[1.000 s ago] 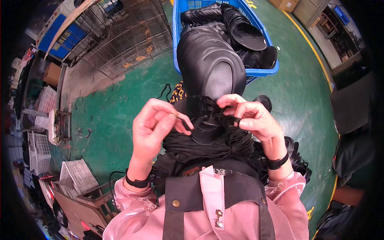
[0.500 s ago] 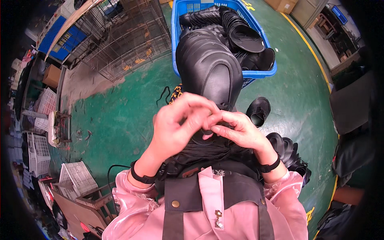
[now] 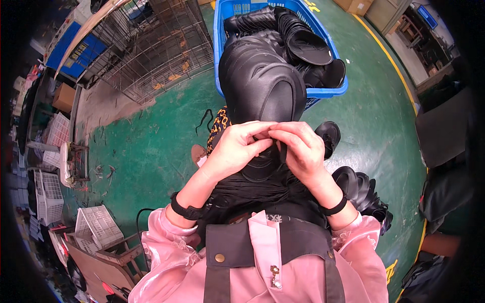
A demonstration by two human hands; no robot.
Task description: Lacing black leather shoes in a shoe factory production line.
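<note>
A long stack of nested black shoe uppers (image 3: 262,81) stretches from my lap toward the blue basket. At its near end, my left hand (image 3: 236,150) and my right hand (image 3: 303,146) meet with fingertips pinched together over the opening of the nearest black shoe upper (image 3: 258,169). A narrow dark strip (image 3: 282,152) hangs beneath the right fingers; whether it is a lace or part of the upper's edge I cannot tell. The fingertips hide the exact spot they grip. Both wrists wear black bands.
More uppers fill the blue basket (image 3: 331,92) ahead. One single black upper (image 3: 329,137) lies on the green floor to the right, with a row of uppers (image 3: 356,189) nearer. A wire cage (image 3: 156,55) stands far left; white crates (image 3: 98,228) sit at left.
My right hand has turned more upright, its fingers now pointing down over the opening. My left hand has shifted slightly to the right, and the stack's near end has tilted a little.
</note>
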